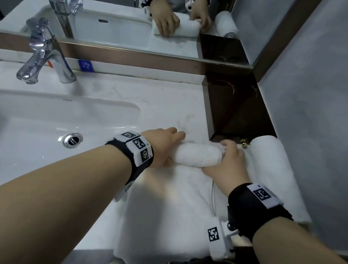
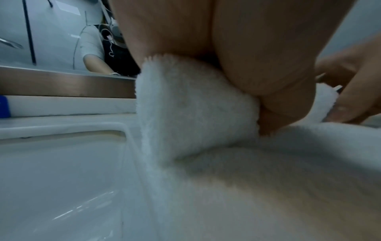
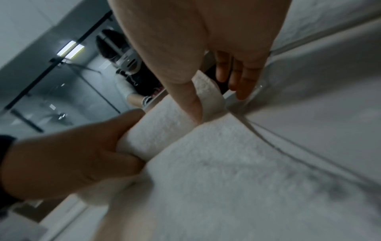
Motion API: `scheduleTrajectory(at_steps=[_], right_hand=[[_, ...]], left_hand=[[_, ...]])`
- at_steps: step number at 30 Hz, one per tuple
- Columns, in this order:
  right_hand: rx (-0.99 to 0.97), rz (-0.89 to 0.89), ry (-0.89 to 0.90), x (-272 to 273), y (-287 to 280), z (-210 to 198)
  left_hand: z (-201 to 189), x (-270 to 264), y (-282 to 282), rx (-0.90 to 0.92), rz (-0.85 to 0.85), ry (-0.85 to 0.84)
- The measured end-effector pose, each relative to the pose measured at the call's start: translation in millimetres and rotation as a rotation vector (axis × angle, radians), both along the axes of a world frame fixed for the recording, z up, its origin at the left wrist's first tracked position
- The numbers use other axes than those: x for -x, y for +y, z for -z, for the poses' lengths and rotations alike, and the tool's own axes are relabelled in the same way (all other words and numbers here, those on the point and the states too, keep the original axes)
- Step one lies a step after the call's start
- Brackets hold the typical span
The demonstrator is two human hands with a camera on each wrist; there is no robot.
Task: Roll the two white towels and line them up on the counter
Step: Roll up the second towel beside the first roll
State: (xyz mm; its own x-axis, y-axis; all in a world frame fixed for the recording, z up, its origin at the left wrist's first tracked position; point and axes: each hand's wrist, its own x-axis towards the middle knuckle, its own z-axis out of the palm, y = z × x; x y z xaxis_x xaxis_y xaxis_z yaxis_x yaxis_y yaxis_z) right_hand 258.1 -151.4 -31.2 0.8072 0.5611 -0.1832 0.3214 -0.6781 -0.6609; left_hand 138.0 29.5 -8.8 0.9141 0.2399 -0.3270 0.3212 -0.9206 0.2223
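Observation:
A white towel [image 1: 174, 206] lies flat on the marble counter [image 1: 161, 100], with its far part wound into a roll [image 1: 198, 155] lying left to right. My left hand [image 1: 167, 146] grips the roll's left end, fingers over the top and thumb on the near side. My right hand [image 1: 223, 158] grips the right end the same way. The left wrist view shows the roll's fluffy end [image 2: 185, 106] under my left hand [image 2: 288, 97]. In the right wrist view my right hand [image 3: 216, 101] pinches the roll [image 3: 164, 127]. A second, fully rolled towel [image 1: 272, 162] lies just right of it.
The sink basin [image 1: 41, 129] with its drain [image 1: 73, 140] is to the left, a chrome faucet [image 1: 45, 64] behind it. A mirror [image 1: 116, 19] runs along the back. A dark recess [image 1: 235, 108] and a grey wall [image 1: 320, 103] close off the right.

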Motion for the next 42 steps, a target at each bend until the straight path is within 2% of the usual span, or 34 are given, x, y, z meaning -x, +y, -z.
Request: scheduleTrajectory(at_steps=[2,8,14,20,26,32,37,42], right_hand=[[0.022,0.106,0.143,5.1,-7.4,-2.7],[0.123,0.085,0.277,19.6,-25.9,-3.5],[0.317,0.02,0.109,32.8,-24.0,-8.9],[0.268,0.026,0.097,39.5,-24.0,-5.7],[0.201,0.124,0.134,30.9,-35.5,-2.2],[0.239,0.135,0.104,35.5,-34.4,1.6],[0.136,0.207,0.06,43.4,-40.2,3.2],[0.049,0.208,0.13,51.7,-48.6,5.5]], left_hand=[[3.4,-1.6,-0.4,-0.046,0.003,0.001],[8.4,-1.9,1.0,-0.094,-0.029,-0.036],[10.8,2.0,-4.3,-0.174,0.004,-0.033],[14.4,6.9,-8.4,-0.218,0.012,-0.065],[17.9,13.9,-3.9,-0.198,0.019,-0.107],[25.4,18.5,-4.6,-0.242,0.045,-0.158],[26.6,23.2,-15.1,-0.185,0.013,-0.147],[29.4,29.9,-20.3,-0.17,0.059,-0.186]])
